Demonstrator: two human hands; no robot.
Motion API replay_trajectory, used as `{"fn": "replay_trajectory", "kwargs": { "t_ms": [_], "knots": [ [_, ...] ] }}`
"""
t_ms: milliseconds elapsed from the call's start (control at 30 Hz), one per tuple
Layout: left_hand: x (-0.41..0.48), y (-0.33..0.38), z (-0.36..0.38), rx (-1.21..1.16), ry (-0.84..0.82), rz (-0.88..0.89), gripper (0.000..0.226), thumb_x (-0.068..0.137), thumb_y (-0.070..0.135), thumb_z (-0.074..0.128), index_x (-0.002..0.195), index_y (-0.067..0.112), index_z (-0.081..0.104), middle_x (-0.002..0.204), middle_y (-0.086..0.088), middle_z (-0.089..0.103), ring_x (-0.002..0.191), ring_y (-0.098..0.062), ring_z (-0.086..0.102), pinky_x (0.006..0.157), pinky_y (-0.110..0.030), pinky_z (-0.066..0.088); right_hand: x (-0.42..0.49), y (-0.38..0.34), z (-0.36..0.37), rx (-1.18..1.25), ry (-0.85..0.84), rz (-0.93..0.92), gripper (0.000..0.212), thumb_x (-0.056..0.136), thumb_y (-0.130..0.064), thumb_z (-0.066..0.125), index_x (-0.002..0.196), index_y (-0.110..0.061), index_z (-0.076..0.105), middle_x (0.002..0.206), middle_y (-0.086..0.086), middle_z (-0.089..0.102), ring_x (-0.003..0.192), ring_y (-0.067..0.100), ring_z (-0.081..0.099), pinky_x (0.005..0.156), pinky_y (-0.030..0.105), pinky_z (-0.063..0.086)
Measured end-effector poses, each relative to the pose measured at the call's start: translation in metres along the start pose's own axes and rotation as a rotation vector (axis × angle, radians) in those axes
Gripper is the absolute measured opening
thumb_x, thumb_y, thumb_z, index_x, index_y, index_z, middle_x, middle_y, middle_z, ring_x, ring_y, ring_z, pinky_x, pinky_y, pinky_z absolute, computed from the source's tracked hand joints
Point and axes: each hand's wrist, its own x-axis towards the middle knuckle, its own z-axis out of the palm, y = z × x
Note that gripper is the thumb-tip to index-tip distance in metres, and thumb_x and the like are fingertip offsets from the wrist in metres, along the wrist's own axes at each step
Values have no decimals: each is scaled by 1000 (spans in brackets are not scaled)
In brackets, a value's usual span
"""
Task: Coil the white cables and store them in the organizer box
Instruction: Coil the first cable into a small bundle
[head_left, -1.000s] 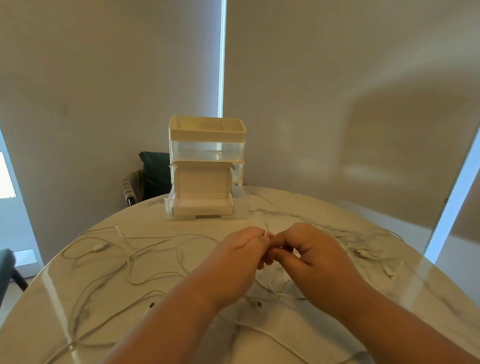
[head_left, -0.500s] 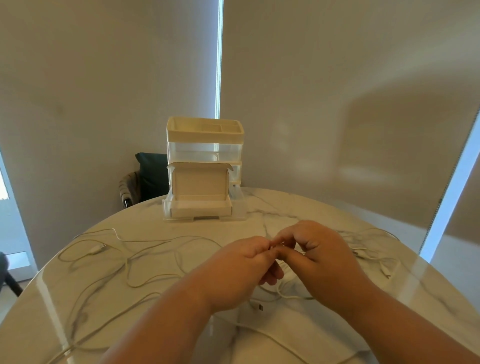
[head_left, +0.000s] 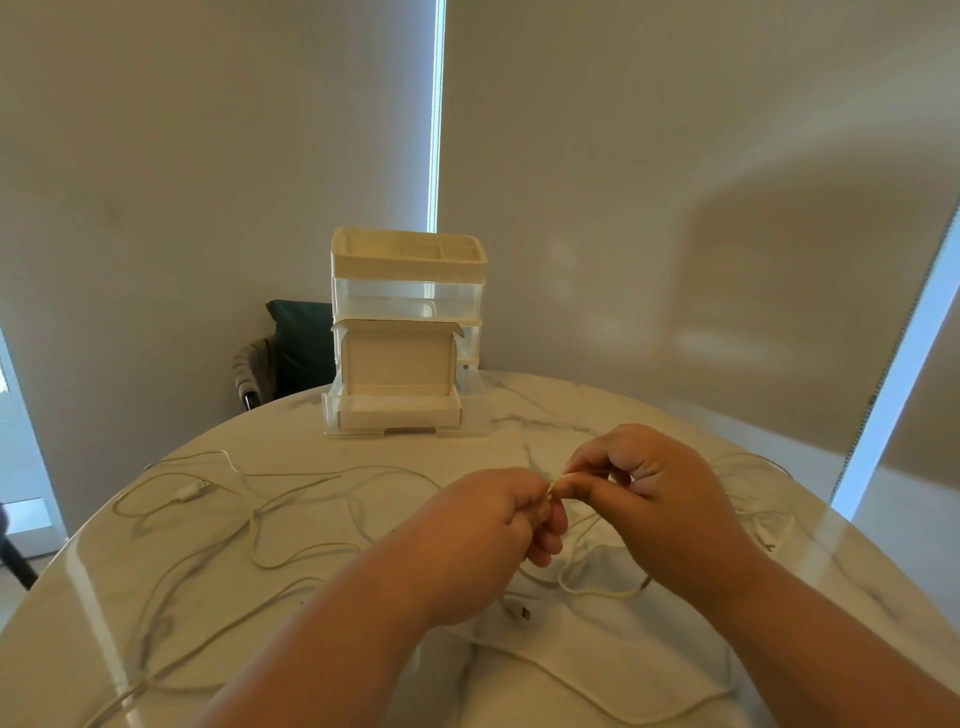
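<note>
**Ben:** What are the two hands doing?

**Mia:** The left hand (head_left: 488, 530) and the right hand (head_left: 654, 499) are close together above the table (head_left: 291, 431). Their fingertips almost meet.

**Ben:** Do they hold something?

**Mia:** Yes, they both hold one white cable (head_left: 602, 595). The left hand's fingers are curled tight around it. The right hand pinches it between the thumb and first finger, and its other fingers are bent in. Only a tiny bit of cable shows between the hands.

**Ben:** Where is the rest of it?

**Mia:** It drops down and makes a loop on the table just under the hands. A plug (head_left: 519, 613) lies near the loop, beside the left wrist.

**Ben:** Are there more?

**Mia:** Yes. Loose cables (head_left: 306, 553) wiggle all over the left side of the table, and some lie on the right side too. One on the left ends in another plug (head_left: 193, 489).

**Ben:** And the organizer box?

**Mia:** The organizer box (head_left: 408, 291) stands at the far edge of the table, well apart from the hands. It has a cream tray on top and see-through drawers below. A small card box (head_left: 400, 384) with its lid up sits low at its front.

**Ben:** What is behind?

**Mia:** A dark chair (head_left: 296, 348), just left of the organizer box.
</note>
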Motion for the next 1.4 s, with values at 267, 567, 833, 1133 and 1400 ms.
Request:
{"fn": "replay_trajectory", "kwargs": {
  "t_ms": [267, 567, 833, 1133, 1400],
  "knots": [
    [-2, 1, -2, -188, 43, 9, 33, 101, 9, 43, 84, 23, 67, 74, 6, 67, 70, -9, 63, 76, -34, 52, 4, 21, 4, 388, -111, 390, 15, 83, -37, 73, 80, -22, 72, 75, 6, 67, 74, 15, 58, 81, 47, 52],
    [-1, 4, -8, -348, 196, -73, 36, 86, 43, 49, 57, 24, 44, 54, 6, 37, 50, -13, 32, 58, -34, 31, 6, 18, 4, 853, -5, 416, 15, 90, -1, 60, 83, -12, 68, 64, 0, 54, 62, 15, 48, 70, 34, 44],
    [-2, 10, -12, -526, 306, -108, 36, 97, 30, 49, 64, 16, 45, 57, -2, 31, 50, -16, 26, 52, -31, 25, 3, 19, 4, 504, -71, 306, 8, 90, -9, 69, 86, -16, 71, 68, -9, 62, 64, 5, 54, 64, 20, 45],
    [-5, 18, -13, -972, 263, -124, 51, 100, 23, 44, 50, 22, 32, 52, 3, 20, 48, -15, 13, 55, -34, 9, 1, 6, 3, 787, -48, 326, 14, 84, -25, 70, 91, -16, 78, 64, 2, 52, 60, 14, 41, 59, 25, 34],
    [-6, 19, -6, -1304, 200, -121, 36, 79, 28, 50, 49, 23, 30, 45, 6, 16, 36, -10, 14, 40, -23, 13, -4, -3, 11, 343, -136, 278, 17, 95, -21, 62, 83, -23, 73, 68, -10, 68, 62, 1, 58, 62, 21, 44]
  ]
}}
